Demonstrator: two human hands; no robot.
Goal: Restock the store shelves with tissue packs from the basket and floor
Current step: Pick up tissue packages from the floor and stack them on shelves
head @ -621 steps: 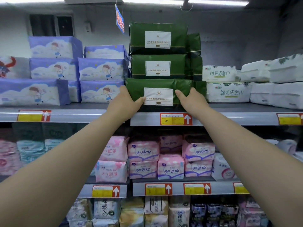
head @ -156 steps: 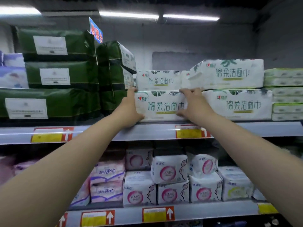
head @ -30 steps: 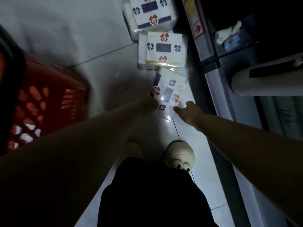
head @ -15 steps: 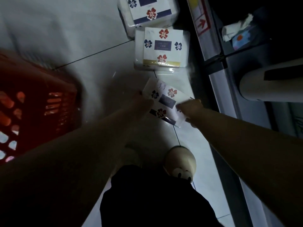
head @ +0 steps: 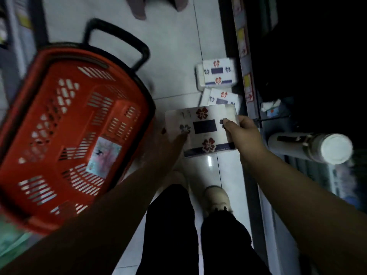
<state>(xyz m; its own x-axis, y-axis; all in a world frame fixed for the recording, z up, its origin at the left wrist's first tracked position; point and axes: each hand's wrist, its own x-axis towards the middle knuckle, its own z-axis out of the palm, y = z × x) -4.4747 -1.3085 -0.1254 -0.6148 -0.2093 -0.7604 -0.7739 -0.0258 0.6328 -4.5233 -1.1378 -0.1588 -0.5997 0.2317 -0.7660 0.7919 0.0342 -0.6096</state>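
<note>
The person held one tissue pack [head: 202,130] between both hands, off the floor [head: 170,46] and out in front of the body. The left hand [head: 174,140] gripped its left end, thumb on the printed face, though that hand was dark and blurred. The right hand [head: 241,132] clamped the right end, thumb on top and fingers hidden beneath. The hands were set apart by the length of the pack, so its long axis ran from one hand to the other, printed face up.

Two more packs lay on the floor just beyond the hands, the nearer one [head: 223,99] partly hidden behind the held pack and the farther one [head: 217,74] past it. The red basket [head: 45,56] stood outside the left hand, close to that forearm; only a small pale item showed on its bottom, too blurred to name.

The shelf edge [head: 248,90] with its price tags ran along the right hand's side, so the right hand was the nearer to it. The placing probably called for lifting the pack and swinging it rightward, right end first.
</note>
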